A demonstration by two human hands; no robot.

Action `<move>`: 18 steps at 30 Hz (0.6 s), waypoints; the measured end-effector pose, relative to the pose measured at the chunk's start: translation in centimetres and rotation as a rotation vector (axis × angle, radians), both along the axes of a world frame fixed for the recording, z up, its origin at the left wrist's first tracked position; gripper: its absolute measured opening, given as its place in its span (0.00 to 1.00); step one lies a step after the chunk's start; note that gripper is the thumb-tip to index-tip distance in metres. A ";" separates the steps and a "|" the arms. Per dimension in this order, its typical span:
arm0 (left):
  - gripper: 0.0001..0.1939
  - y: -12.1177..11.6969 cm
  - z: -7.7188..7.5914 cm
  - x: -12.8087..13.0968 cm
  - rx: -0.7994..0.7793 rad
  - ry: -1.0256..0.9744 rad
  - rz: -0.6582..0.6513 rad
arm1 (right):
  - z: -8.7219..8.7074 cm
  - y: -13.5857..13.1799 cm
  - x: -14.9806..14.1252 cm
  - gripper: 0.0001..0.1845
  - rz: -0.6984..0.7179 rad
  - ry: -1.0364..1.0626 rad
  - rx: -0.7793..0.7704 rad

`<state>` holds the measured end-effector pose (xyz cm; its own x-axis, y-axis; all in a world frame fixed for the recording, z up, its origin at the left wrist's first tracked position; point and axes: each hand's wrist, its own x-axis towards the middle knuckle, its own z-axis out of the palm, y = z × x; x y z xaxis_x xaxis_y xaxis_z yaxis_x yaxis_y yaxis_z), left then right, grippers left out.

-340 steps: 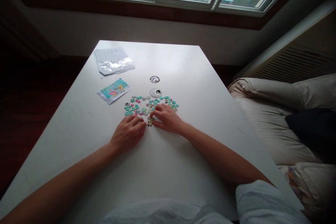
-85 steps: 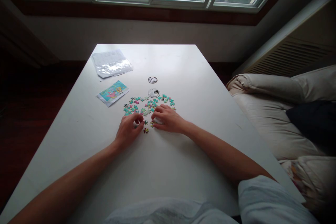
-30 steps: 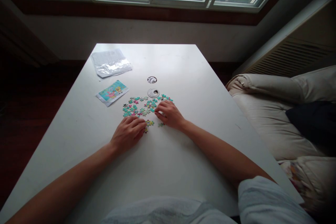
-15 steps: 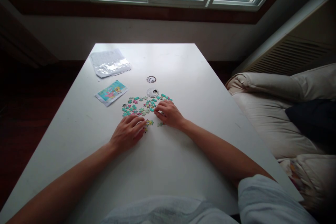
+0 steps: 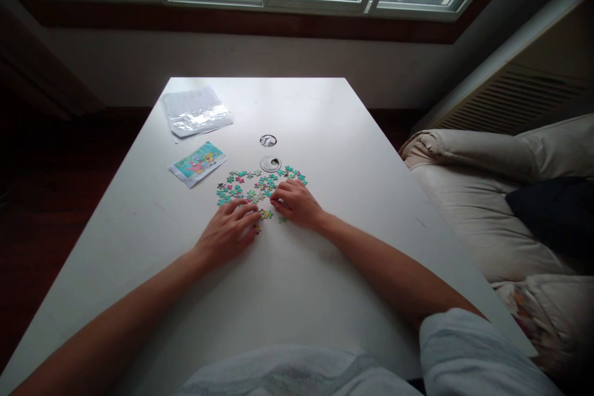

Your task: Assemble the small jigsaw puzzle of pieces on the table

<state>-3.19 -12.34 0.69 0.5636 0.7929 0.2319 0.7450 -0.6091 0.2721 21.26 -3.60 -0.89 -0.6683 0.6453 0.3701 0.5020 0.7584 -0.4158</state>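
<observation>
Puzzle pieces [image 5: 266,184] at left hand [image 5: 228,227]; papers [image 5: 192,106] carry illegible print [image 5: 189,96].

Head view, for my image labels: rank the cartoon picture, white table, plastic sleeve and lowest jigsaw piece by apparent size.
1. White table
2. Plastic sleeve
3. Cartoon picture
4. Lowest jigsaw piece

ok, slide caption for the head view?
Left hand and right hand at puzzle pieces on a white table, picture nearby.

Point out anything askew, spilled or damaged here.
Left of the puzzle pieces, the picture card lies out of line with the table. Further right, a thin dark mark, possibly a scratch, mars its white top.
</observation>
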 end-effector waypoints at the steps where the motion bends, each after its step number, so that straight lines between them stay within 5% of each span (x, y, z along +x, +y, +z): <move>1: 0.18 0.0 -0.1 0.0 0.002 0.005 0.002 | 0.1 -0.1 -0.1 0.08 0.006 -0.009 0.002; 8: 0.19 0.3 -0.7 -0.3 0.034 -0.018 -0.009 | 0.5 -0.3 -0.2 0.09 0.032 -0.051 0.050; 18: 0.08 0.7 -0.6 -1.5 0.135 -0.103 0.189 | 1.7 -2.9 -1.6 0.14 0.169 -0.140 0.148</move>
